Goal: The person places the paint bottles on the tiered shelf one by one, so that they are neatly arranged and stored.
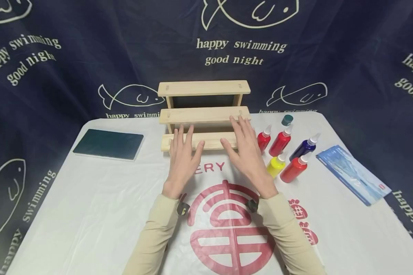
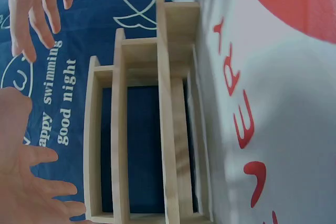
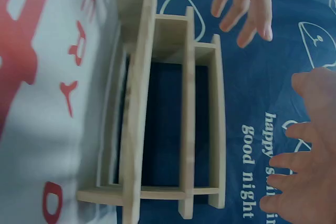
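A light wooden rack with three stepped planks (image 1: 204,114) stands at the back of the table. My left hand (image 1: 184,158) is over the front left of it, fingers spread and pointing forward. Over its front right is my right hand (image 1: 246,158), fingers likewise extended. Both wrist views show a gap between the hands and the wooden rack (image 2: 119,129), so neither hand holds anything. Beside the right hand stand several squeeze bottles: red ones (image 1: 293,169), a yellow one (image 1: 276,166) and a dark blue one (image 1: 303,149), with white pointed nozzles.
A dark flat rectangular slab (image 1: 108,144) with a pale edge lies at the left. To the right are a small dark green capped item (image 1: 287,120) and a blue printed leaflet (image 1: 353,173). Printed white cloth (image 1: 89,214) covers the table; a navy curtain (image 1: 130,46) hangs behind.
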Tool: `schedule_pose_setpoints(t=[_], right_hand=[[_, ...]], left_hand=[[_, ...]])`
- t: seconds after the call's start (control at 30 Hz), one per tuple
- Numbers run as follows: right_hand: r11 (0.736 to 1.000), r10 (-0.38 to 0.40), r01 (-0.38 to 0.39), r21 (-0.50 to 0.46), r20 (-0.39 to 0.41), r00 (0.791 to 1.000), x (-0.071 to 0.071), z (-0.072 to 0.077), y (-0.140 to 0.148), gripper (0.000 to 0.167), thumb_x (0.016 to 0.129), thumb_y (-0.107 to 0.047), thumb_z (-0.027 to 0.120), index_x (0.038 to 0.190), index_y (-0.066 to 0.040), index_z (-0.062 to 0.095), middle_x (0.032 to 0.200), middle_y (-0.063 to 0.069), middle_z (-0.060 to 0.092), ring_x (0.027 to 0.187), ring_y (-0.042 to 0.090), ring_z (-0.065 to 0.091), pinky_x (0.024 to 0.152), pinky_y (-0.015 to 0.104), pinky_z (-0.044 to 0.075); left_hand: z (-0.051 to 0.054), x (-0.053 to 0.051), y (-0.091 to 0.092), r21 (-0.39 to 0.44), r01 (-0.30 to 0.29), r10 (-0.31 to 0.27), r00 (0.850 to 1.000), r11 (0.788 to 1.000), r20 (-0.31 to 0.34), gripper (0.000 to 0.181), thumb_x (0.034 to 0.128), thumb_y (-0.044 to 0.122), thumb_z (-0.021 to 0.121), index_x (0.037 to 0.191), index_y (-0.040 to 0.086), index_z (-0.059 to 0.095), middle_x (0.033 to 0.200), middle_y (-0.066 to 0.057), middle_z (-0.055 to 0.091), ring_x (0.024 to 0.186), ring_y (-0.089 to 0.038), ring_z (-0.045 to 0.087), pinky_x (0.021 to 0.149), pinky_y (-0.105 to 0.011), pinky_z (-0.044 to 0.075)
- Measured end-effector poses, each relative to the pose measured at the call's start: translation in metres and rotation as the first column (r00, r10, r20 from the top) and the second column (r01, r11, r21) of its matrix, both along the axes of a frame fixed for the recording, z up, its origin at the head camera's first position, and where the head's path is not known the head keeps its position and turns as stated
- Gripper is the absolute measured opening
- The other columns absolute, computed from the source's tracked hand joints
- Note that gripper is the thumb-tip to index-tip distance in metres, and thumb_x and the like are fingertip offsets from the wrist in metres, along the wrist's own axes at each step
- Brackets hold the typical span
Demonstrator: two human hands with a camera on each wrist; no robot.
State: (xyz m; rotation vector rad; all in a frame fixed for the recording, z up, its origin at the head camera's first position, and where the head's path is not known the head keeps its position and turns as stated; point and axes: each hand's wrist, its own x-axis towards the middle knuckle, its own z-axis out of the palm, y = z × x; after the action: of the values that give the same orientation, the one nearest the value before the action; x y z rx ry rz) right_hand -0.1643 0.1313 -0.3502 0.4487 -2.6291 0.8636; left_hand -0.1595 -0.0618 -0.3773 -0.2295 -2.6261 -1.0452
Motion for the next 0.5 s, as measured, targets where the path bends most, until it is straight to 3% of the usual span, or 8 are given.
schedule_pose_setpoints(t=[0.23, 0.5], right_hand=[[0.998, 0.006, -0.012, -0.066, -0.082, 0.997, 0.002, 0.013, 0.011, 0.07, 0.094, -0.035, 0.059, 0.153, -0.011, 0.031, 0.159, 0.017, 0.027, 0.149, 0.03, 0.015, 0.122, 0.058, 0.019], [0.993, -0.023, 0.011, -0.116, -0.105, 0.994, 0.006, 0.025, 0.024, 0.069, 0.095, -0.034, 0.059, 0.154, -0.014, 0.03, 0.161, 0.008, 0.026, 0.15, 0.023, 0.014, 0.123, 0.056, 0.019]], left_hand=[[0.006, -0.002, -0.007, 0.191, 0.0, -0.011, 0.998, 0.982, 0.06, 0.059, 0.1035, 0.039, 0.042, 0.151, 0.006, 0.032, 0.16, -0.019, 0.019, 0.15, -0.033, 0.011, 0.124, -0.055, 0.012], [0.012, -0.004, -0.018, 0.332, -0.008, -0.007, 0.999, 0.943, 0.042, 0.056, 0.1048, 0.036, 0.04, 0.149, 0.002, 0.035, 0.156, -0.018, 0.03, 0.146, -0.03, 0.024, 0.123, -0.048, 0.023]])
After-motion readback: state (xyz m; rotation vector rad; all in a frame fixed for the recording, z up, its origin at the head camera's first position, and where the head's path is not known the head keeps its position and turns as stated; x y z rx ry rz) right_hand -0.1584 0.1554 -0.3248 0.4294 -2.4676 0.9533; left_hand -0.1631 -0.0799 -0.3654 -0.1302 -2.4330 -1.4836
